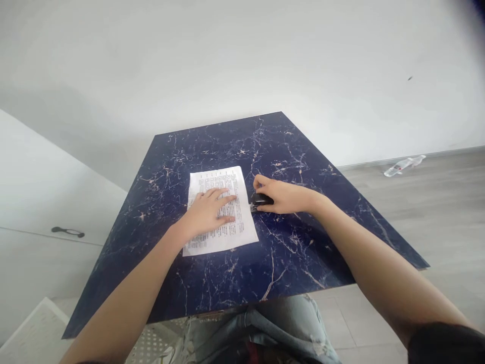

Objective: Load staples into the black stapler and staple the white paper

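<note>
A printed white paper sheet [227,232] lies on the dark blue marbled table [288,253]. My left hand [208,212] rests flat on the sheet, fingers spread, pressing it down. My right hand [282,196] covers a small black stapler [258,201] whose front end meets the sheet's right edge. The hand hides most of the stapler.
A white wall stands behind the table. On the left is a white cabinet with a dark handle [68,232]. An empty plastic bottle [403,165] lies on the grey floor at the right. A white perforated surface [38,333] shows at lower left.
</note>
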### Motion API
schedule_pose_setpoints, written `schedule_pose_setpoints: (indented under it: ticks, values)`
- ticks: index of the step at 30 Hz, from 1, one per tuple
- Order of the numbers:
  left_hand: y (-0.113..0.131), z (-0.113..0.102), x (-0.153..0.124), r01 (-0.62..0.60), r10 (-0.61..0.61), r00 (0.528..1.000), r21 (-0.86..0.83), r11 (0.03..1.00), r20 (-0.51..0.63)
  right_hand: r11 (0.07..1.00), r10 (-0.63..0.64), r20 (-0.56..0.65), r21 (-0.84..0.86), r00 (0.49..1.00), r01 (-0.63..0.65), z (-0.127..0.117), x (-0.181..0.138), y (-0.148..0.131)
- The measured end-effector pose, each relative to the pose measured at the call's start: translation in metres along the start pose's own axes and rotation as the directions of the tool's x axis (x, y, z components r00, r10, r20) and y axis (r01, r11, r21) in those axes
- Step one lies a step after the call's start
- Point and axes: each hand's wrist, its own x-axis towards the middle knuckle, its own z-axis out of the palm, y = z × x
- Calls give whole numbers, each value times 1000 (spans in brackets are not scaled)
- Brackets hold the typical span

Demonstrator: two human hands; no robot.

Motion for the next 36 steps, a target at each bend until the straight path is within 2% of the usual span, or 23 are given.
schedule_pose_setpoints:
  ticks: [3, 5, 8, 10, 11, 12, 14, 17, 19, 21, 23, 25, 28, 30, 31, 34, 36]
  values:
    - [20, 6, -1, -86, 88, 995, 31, 996, -39, 993, 118, -131, 20, 984, -117, 0, 0, -8]
    - [33, 12, -2, -102, 105, 992, 43, 994, -65, 970, 239, -239, 20, 941, -241, 1, 0, -16]
    - [50, 19, -1, -109, 112, 989, 43, 993, -92, 924, 351, -456, 27, 818, -381, 0, -1, -27]
    - [62, 25, -1, -111, 116, 986, 47, 993, -119, 917, 338, -597, 34, 727, -399, -1, -2, -35]
    - [68, 29, -1, -114, 120, 982, 52, 992, -144, 920, 320, -644, 36, 695, -390, 0, -2, -39]
    - [75, 33, -1, -132, 141, 975, 60, 989, -171, 927, 303, -662, 38, 685, -373, 2, -1, -43]
    - [87, 43, -2, -235, 247, 943, 81, 969, -220, 943, 288, -610, 46, 739, -330, 9, 2, -52]
    - [102, 57, -5, -448, 468, 831, 139, 883, -299, 952, 285, -414, 14, 864, -307, 26, 8, -60]
    - [107, 62, -9, -541, 573, 742, 194, 818, -348, 945, 297, -305, -41, 905, -324, 36, 13, -60]
    - [109, 64, -12, -596, 633, 680, 225, 771, -370, 937, 314, -214, -86, 925, -338, 42, 15, -59]
    - [109, 63, -13, -622, 648, 661, 207, 755, -377, 935, 326, -140, -95, 935, -341, 43, 16, -56]
    - [107, 60, -13, -635, 651, 666, 180, 751, -365, 943, 319, -91, -71, 944, -325, 39, 15, -54]
    - [102, 54, -10, -652, 660, 667, 157, 742, -345, 973, 226, -44, 47, 973, -224, 25, 11, -42]
    - [96, 51, -8, -665, 662, 663, 131, 735, -348, 977, 182, -109, 129, 977, -168, 14, 9, -22]
    - [93, 50, -6, -674, 664, 660, 112, 730, -352, 977, 188, -187, 135, 964, -165, 10, 9, -9]
    - [86, 51, -3, -716, 689, 644, 57, 696, -332, 965, 215, -475, -29, 853, -260, 3, 8, 42]
    - [85, 54, -1, -737, 710, 635, 37, 675, -304, 946, 183, -529, -136, 829, -296, 3, 9, 74]
